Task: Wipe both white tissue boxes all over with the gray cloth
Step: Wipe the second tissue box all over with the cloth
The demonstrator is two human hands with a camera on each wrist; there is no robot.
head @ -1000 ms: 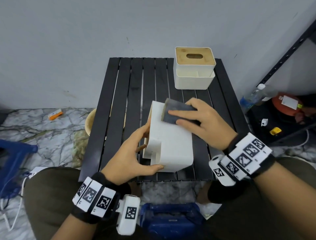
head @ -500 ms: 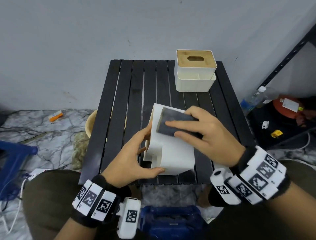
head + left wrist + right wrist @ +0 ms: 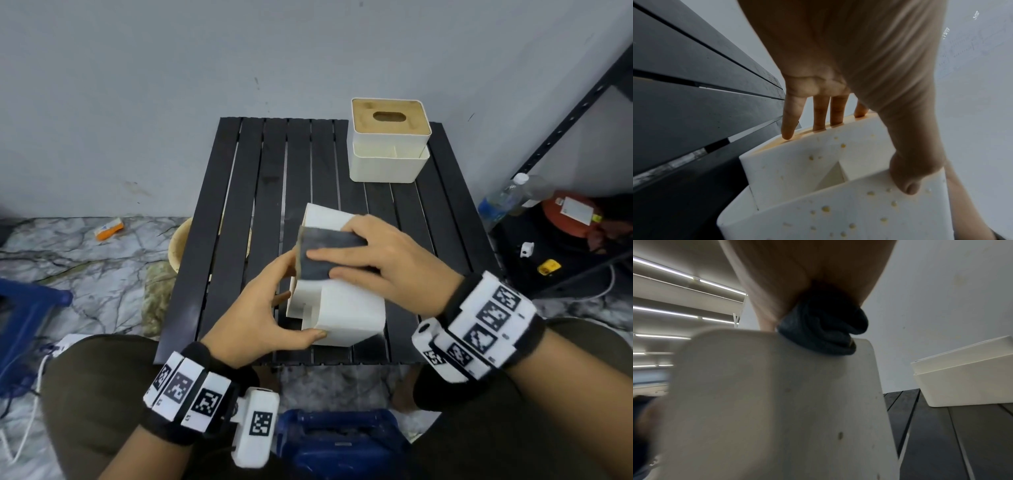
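Black slatted table [image 3: 274, 205], near edge: left hand [image 3: 260, 318] grips tipped tissue box [image 3: 346, 315], exposing side for wiping. Right hand [image 3: 387, 267], fingers flat, presses gray cloth [image 3: 325, 253] onto it. Second tissue box [image 3: 388, 144] upright at far right corner, judged next.

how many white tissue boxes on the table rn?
2. One tissue box lies tipped over at the near edge, left hand gripping it, right hand pressing the gray cloth on it. The other box stands upright at the far right corner.
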